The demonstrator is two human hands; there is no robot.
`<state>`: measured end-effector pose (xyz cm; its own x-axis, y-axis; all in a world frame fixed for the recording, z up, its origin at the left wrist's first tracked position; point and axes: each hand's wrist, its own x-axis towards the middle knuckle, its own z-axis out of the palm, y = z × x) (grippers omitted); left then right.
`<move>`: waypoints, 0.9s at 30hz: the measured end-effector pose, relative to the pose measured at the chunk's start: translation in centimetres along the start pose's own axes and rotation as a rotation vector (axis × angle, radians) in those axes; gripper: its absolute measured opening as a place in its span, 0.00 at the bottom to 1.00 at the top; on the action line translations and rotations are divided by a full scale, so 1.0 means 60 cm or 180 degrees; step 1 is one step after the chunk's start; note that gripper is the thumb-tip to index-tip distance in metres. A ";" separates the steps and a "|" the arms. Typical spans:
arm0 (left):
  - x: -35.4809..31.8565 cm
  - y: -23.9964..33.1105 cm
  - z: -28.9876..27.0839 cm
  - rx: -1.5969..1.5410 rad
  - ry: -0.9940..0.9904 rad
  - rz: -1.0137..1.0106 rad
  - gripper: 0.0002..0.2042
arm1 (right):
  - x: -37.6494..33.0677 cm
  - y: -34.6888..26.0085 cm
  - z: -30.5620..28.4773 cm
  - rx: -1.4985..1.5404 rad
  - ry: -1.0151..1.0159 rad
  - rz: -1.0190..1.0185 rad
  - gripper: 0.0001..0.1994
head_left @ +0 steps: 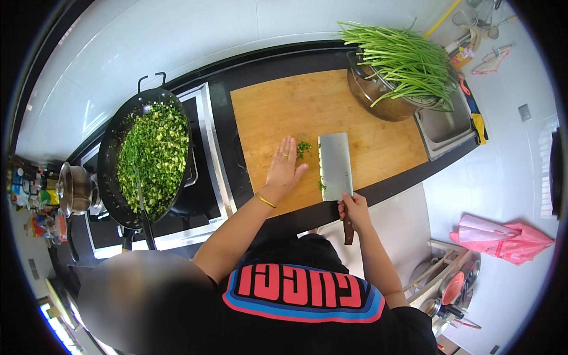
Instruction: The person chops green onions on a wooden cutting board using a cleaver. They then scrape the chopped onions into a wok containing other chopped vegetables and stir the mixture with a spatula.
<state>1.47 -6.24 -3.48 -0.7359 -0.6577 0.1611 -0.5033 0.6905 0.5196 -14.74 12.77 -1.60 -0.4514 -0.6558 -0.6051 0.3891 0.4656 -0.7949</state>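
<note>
My right hand (355,210) grips the wooden handle of a cleaver (335,165), its broad blade lying over the front part of a wooden cutting board (378,145). Green bits cling along the blade's left edge. To the left, my left hand (286,168) is open, fingers together and stretched out flat at the board, a ring and a gold bracelet on it. Between that hand and the blade lies a small heap of chopped greens (303,148). A black wok (106,154) on the left holds a large mass of chopped greens with pale yellow bits (151,157).
Long green stalks (408,65) lie across a brown pot (362,89) at the board's far right corner, beside a steel sink (441,127). The wok sits on a stove (213,148). A lidded saucepan (75,189) stands left of it. A pink cloth (503,236) hangs at right.
</note>
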 end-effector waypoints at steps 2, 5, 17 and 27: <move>0.005 0.002 -0.004 -0.0205 -0.0042 0.0463 0.35 | 0.001 -0.001 -0.004 0.0000 -0.0005 -0.0051 0.15; 0.011 0.003 -0.064 0.0606 0.0020 0.0100 0.36 | 0.003 -0.002 -0.024 0.0132 0.0121 -0.0137 0.15; 0.033 0.024 0.025 0.0690 -0.0021 -0.0478 0.39 | 0.013 -0.007 0.043 -0.0395 0.0133 -0.0124 0.16; 0.029 0.028 0.019 0.0184 0.0101 -0.0310 0.32 | -0.003 0.022 0.134 -0.0361 -0.0374 -0.0162 0.15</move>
<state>-1.17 -5.85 -3.26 -0.6678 -0.7312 0.1393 -0.5977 0.6383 0.4851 -7.70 8.71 -2.18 -0.3687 -0.7420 -0.5598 0.2720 0.4898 -0.8283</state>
